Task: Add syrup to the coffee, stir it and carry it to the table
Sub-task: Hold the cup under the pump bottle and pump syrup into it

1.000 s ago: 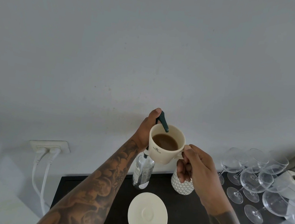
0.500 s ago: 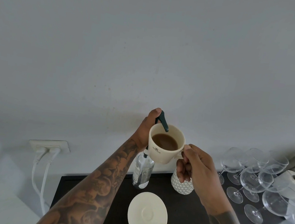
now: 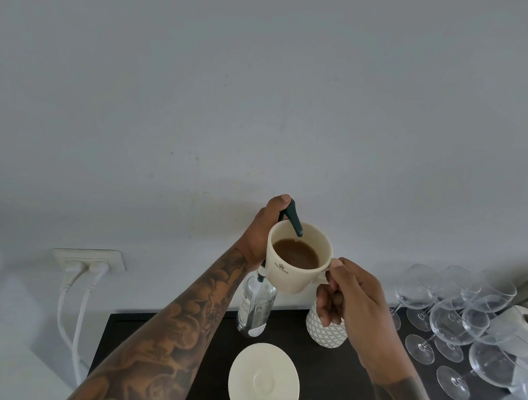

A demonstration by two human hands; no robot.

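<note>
One coffee cup (image 3: 297, 258) pinched by right hand (image 3: 354, 304); left hand (image 3: 262, 229) presses one pump (image 3: 293, 215).

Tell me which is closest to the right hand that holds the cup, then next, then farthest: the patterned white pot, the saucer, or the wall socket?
From the right hand in the head view:
1. The patterned white pot, just below the hand.
2. The saucer, lower on the dark tray, toward the left.
3. The wall socket, far off to the left on the wall.
</note>
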